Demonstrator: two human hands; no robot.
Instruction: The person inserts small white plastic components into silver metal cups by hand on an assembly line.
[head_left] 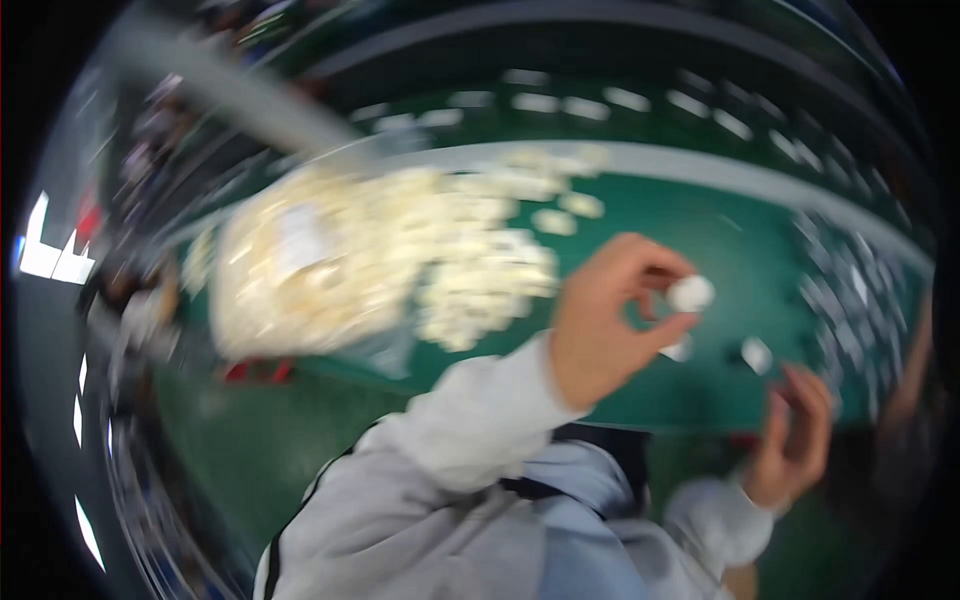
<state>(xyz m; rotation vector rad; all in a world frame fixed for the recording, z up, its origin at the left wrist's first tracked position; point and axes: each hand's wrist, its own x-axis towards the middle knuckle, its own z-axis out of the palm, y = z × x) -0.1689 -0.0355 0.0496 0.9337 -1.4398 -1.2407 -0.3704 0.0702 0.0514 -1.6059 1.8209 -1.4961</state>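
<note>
My left hand [610, 325] pinches a small white rounded piece [690, 293] between thumb and fingertips, above the green tabletop [655, 215]. A second white piece [680, 350] shows just below that thumb, partly hidden. Further right, a small white piece with a dark side [756, 355] lies close to the fingertips of my right hand [795, 435]. That hand is half curled, thumb and fingers apart, with nothing visible between them. Motion blur hides the pieces' finer shape.
To the left are a large clear plastic bag [290, 265] of cream pieces and a loose heap of cream pieces [485, 280]. Many small grey pieces [855, 300] are spread at the right. A pale raised edge [690, 165] borders the table's far side.
</note>
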